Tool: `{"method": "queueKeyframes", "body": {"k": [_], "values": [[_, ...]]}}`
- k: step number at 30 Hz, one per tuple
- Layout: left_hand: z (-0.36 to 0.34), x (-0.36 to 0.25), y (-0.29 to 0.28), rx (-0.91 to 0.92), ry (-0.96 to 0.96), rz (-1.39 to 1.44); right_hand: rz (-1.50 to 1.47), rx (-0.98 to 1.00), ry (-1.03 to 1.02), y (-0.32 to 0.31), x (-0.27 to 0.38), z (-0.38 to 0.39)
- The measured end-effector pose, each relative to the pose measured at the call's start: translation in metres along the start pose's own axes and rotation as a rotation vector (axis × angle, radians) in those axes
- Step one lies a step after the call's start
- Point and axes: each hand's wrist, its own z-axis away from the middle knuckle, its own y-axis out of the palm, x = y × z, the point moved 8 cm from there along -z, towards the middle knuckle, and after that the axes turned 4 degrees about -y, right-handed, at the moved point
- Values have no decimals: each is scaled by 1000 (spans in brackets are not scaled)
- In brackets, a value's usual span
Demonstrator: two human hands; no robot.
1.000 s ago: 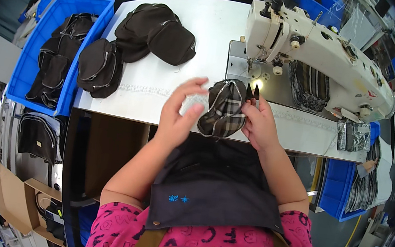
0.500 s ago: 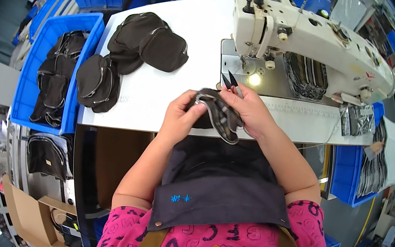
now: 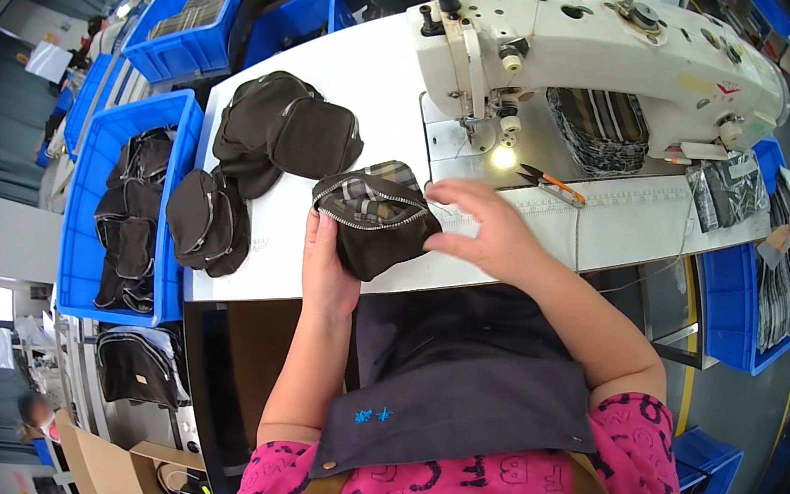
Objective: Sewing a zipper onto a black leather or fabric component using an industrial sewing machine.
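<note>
My left hand [image 3: 330, 263] grips a black pouch [image 3: 385, 244] from the left side, its thumb against the front. The pouch's curved zipper is open, showing brown plaid lining [image 3: 377, 194]. My right hand [image 3: 479, 226] is open just right of the pouch, thumb and fingers spread near its edge. Orange-handled black thread snips [image 3: 550, 183] lie beside the machine's needle area, above my right hand. Two groups of black pouches, one farther back [image 3: 314, 140] and one nearer [image 3: 206, 226], rest on the white table at left.
A white sewing machine [image 3: 594, 53] stands on the table [image 3: 331, 56], with stacked striped pieces [image 3: 594, 123] under its arm and a wrapped packet [image 3: 726, 193] at right. Blue bins line the left, including one with pouches [image 3: 89, 194]; another [image 3: 725, 304] holds layered pieces at right.
The snips have left my right hand for the table, and that hand has opened. The pouch now shows its black outside and open zipper, turned upward in my left hand. The camera view has tilted.
</note>
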Motion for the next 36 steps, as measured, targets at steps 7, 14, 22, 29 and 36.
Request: {"method": "queueKeyframes", "body": {"k": [7, 14, 22, 29, 36], "values": [[18, 3, -12, 244, -36, 44, -924, 221, 330, 41, -8, -5], [15, -29, 22, 427, -219, -327, -872, 303, 234, 30, 8, 0], [15, -39, 50, 556, -162, -446, -732, 336, 168, 26, 8, 5], [24, -44, 59, 596, -121, -513, -998, 486, 339, 33, 15, 8], [27, -48, 59, 678, -198, -492, -988, 355, 285, 26, 26, 4]]}}
